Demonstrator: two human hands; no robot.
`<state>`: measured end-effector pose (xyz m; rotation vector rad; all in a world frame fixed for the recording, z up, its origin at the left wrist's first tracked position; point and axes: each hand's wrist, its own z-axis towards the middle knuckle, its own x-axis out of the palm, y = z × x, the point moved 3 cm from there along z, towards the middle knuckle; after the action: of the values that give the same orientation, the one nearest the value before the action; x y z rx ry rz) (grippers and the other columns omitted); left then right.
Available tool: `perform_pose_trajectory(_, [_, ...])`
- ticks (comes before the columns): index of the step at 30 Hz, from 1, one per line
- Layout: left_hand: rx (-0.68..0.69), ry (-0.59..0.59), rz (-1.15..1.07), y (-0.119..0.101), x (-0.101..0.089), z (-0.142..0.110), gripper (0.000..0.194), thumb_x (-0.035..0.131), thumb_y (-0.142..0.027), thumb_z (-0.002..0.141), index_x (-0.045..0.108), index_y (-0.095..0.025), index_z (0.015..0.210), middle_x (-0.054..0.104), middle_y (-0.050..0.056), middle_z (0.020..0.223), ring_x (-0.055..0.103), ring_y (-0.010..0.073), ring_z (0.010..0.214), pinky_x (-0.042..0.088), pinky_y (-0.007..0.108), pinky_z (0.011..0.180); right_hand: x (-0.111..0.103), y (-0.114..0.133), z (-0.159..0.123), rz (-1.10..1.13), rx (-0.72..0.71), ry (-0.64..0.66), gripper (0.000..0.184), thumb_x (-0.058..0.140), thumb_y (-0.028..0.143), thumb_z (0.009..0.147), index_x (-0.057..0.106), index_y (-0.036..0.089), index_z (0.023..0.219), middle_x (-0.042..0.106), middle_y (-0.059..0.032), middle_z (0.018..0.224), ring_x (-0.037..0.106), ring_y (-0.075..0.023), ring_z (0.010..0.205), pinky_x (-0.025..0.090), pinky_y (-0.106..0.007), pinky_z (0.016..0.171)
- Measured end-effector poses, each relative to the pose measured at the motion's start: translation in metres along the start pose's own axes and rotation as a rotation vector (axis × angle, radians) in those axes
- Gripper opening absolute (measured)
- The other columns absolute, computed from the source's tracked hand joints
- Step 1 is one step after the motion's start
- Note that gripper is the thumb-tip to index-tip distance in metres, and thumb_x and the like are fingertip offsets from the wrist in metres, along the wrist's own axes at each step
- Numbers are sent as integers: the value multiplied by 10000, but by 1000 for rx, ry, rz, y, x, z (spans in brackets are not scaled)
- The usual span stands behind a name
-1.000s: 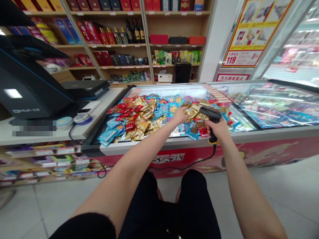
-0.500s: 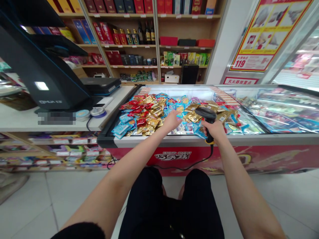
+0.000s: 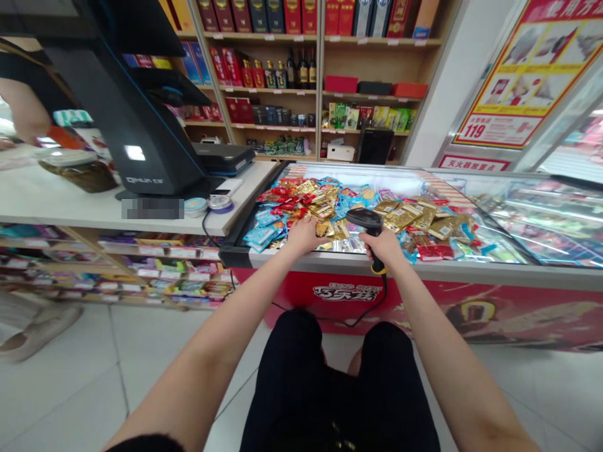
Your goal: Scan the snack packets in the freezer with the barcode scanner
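One scanner (image 3: 365, 219) is clamped upright in the right hand (image 3: 384, 246), while the left hand (image 3: 304, 236), set apart from it, is spread over packets (image 3: 294, 202) on the freezer (image 3: 428, 272).

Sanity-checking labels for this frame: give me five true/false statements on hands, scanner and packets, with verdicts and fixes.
1. The right hand grips a black handheld scanner. True.
2. The left hand holds a second scanner. False: it holds no scanner; its fingers are spread at the near edge of the left heap of packets.
3. The left heap mixes red, gold and blue packets. True.
4. The scanner is cordless. False: a black cable runs from the bottom of its handle.
5. The packets lie on the floor. False: they lie on top of the glass-topped freezer.
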<state>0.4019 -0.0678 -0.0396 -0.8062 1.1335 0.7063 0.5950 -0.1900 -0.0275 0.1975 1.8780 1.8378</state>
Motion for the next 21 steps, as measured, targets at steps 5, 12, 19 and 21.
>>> perform_pose_trajectory(5, [-27, 17, -67, 3, -6, -6, 396, 659, -442, 899, 713, -187, 1197, 716, 157, 1271, 670, 318, 1184, 476, 367, 1027, 17, 8, -9, -51, 7, 31, 205, 685, 231, 731, 481, 239, 724, 526, 51, 463, 463, -118, 348, 402, -232, 347])
perform_pose_trajectory(12, [-152, -180, -243, 23, -33, 1, 422, 594, -227, 906, 700, -232, 1314, 763, 104, 1220, 686, 291, 1163, 488, 341, 998, 17, 10, -13, -62, 17, 25, 214, 683, 223, 738, 470, 241, 740, 527, 51, 458, 470, -123, 352, 412, -234, 345])
perform_pose_trajectory(19, [-219, -330, -413, 55, -52, 11, 598, 667, -144, 786, 680, -223, 1378, 760, 85, 1249, 686, 295, 1176, 484, 339, 1040, 15, 7, -11, -57, 16, 40, 234, 690, 211, 735, 459, 247, 743, 521, 60, 455, 465, -117, 340, 409, -225, 341])
perform_pose_trajectory(21, [-249, -341, -497, 64, -52, 14, 415, 650, -169, 812, 778, -198, 1205, 777, 88, 1197, 693, 284, 1160, 498, 330, 1033, 15, 7, -11, -53, 23, 42, 227, 684, 208, 740, 460, 246, 743, 520, 61, 452, 464, -119, 339, 407, -226, 339])
